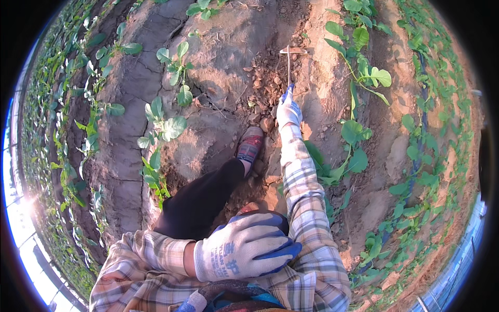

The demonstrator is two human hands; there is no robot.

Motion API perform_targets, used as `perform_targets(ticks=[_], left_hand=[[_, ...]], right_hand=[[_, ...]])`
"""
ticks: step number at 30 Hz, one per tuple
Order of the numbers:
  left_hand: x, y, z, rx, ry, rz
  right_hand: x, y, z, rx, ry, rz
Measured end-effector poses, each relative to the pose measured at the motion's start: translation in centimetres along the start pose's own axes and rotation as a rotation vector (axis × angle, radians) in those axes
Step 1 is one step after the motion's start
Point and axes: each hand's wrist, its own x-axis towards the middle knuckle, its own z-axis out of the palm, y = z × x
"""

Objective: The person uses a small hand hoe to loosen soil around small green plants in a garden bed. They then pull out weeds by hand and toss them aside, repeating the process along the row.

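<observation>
Out in front, my right hand (289,112), in a white and blue work glove, grips a small hoe (289,64). Its thin shaft points away from me and ends in a flat blade (294,51) at the furrow's loose soil. The handle is mostly hidden inside the glove. Close to my body, my left hand (247,247) lies across my bent knee (286,223), palm down with nothing seen in it. Its glove matches and bears printed writing; the fingers are slightly apart and curve over the knee. Crumbled clods (269,80) lie just left of the hoe shaft.
Young leafy plants grow on the left ridge (167,126) and along the right ridge (353,134). My shoe (250,144) stands in the furrow beside a round clod (267,124). Farther right, a dark drip line (419,144) runs among more plants. Cracked soil (130,128) spans the left.
</observation>
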Motion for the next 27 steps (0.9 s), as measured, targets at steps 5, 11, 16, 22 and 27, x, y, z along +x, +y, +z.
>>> perform_targets(ticks=[5,11,16,22,27], left_hand=[[0.1,-0.4,-0.1,0.003,-0.045,-0.033],[0.4,-0.2,0.0,0.016,-0.027,-0.048],[0.0,1.2,0.3,0.041,-0.023,-0.002],[-0.2,1.6,1.4,0.043,-0.015,-0.005],[0.3,1.7,1.4,0.074,-0.024,0.003]], right_hand=[[2.4,0.7,2.4,-0.238,-0.227,0.055],[-2.4,1.9,2.6,-0.073,-0.132,0.05],[-13.3,4.1,1.8,-0.016,-0.198,0.03],[-13.2,4.5,0.0,0.023,-0.057,-0.016],[-9.6,2.6,-1.9,0.124,0.018,-0.032]])
